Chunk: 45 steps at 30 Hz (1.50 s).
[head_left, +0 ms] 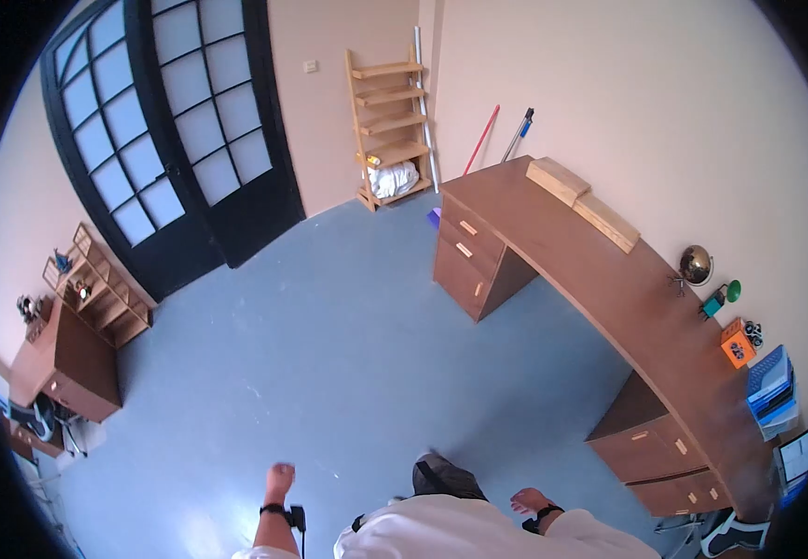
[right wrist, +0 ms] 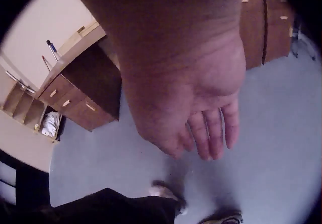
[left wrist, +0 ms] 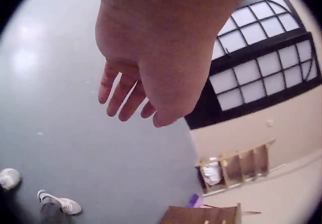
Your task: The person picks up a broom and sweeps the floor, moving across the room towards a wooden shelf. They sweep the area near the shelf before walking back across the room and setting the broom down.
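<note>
My left hand (head_left: 280,480) hangs over the grey-blue floor, holding nothing. In the left wrist view the fingers (left wrist: 132,103) of that hand dangle loosely, slightly spread. On the other side of the body, my right hand (head_left: 528,500) is also bare, low beside the white shirt (head_left: 432,526). Its palm and loosely bent fingers (right wrist: 214,133) show in the right wrist view with only floor beyond them. The long brown desk (head_left: 600,298) is the large thing nearest to the right hand, well apart from it.
A wooden ladder shelf (head_left: 390,121) with a white bundle (head_left: 393,180) stands in the far corner, beside black double doors (head_left: 204,205). Along the desk sit a globe (head_left: 696,265), an orange box (head_left: 738,343) and blue folders (head_left: 774,387). A brown cabinet (head_left: 73,363) stands at left. Grey-blue floor (head_left: 329,326) lies between.
</note>
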Available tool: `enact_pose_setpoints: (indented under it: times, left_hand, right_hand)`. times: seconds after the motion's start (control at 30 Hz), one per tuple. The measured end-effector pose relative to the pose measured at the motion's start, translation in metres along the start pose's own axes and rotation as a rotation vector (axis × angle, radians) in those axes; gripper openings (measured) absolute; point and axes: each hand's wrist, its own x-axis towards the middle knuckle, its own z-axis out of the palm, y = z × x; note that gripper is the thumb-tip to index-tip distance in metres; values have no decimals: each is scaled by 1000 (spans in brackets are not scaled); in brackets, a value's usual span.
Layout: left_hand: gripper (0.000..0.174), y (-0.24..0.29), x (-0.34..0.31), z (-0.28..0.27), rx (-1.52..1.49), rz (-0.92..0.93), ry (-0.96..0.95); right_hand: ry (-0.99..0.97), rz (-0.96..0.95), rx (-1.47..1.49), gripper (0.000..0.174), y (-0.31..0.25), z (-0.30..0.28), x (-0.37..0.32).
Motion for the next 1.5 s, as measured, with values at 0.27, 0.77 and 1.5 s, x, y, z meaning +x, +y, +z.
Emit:
enact_pose_setpoints:
  times: [0.27,0.77,1.5]
  left_hand:
    - [25,204,199,2,-223,199,-168]
    - [23,150,381,8,-736,-413,-579]
    - [22,751,943,16,43,441,-267]
  right_hand:
    - [-237,67,139,26,-116,-3,166]
    - [-92,-496,625,30,-710,-91,227]
    - [69,-552,883,25,-1170,-267,452]
